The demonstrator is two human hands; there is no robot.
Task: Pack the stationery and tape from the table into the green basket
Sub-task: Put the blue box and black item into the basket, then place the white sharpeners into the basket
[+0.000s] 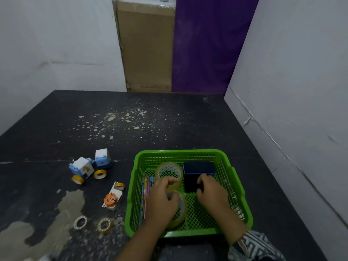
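The green basket (180,152) stands on the dark table (169,121), at its near right part, and both hands are inside it. The left hand (162,201) lies on the near tape roll (181,213), a clear roll standing on its edge at the near middle of the basket. Its fingers are curled over the upper rim of this roll and seem to grip it, though the picture is blurred here. One finger reaches toward the far tape roll (169,171), which lies just behind; I cannot tell if it touches.

The right hand (211,189) is just beside the left one. Its fingers are bent around the near wall of the dark blue box (199,169), which sits in the far right part of the basket, and they hold it. A patterned sleeve (254,245) covers this wrist.

A bundle of colourful pencils (146,196) lies along the left wall of the basket, just left of the left hand.

Outside the basket, to the left and well apart from the hands, two white-and-blue plastic blocks (82,166) lie together, with two small yellow tape rolls (100,174) touching them. A third small yellow roll (119,185) and an orange-and-white item (113,199) lie nearer to the basket. Two thin pale tape rings (80,222) lie flat near the table's near edge.
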